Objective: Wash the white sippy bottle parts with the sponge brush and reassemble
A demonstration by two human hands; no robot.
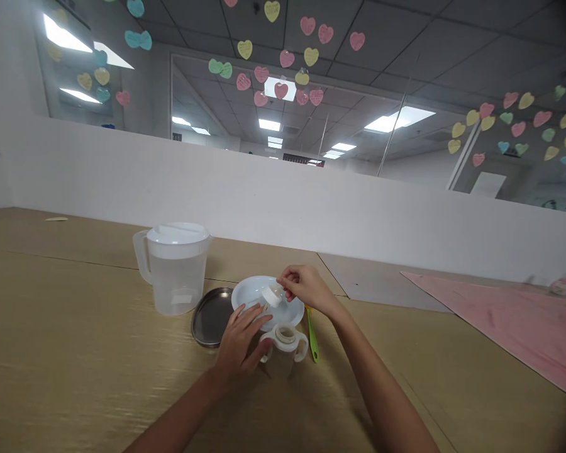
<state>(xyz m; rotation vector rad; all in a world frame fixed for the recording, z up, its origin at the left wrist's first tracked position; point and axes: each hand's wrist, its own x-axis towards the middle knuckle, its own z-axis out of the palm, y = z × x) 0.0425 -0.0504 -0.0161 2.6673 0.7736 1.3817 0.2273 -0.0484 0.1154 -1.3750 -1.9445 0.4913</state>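
A clear bottle [283,349] with two handles stands uncapped on the table. My left hand [238,343] has its fingers spread beside it, the thumb at the bottle's left handle. Above a white plate [249,289], my right hand [306,288] pinches a white bottle cap with a teat [272,295], which is tilted. The left fingertips reach over the plate's near left edge. Right of the plate lies a green-handled tool [313,340], its head partly hidden by my right hand.
A lidded clear pitcher [178,270] stands at the left, with a round metal tray [207,318] between it and the plate. Pink cloth [523,327] covers the right side. A white wall [264,201] rises behind the table.
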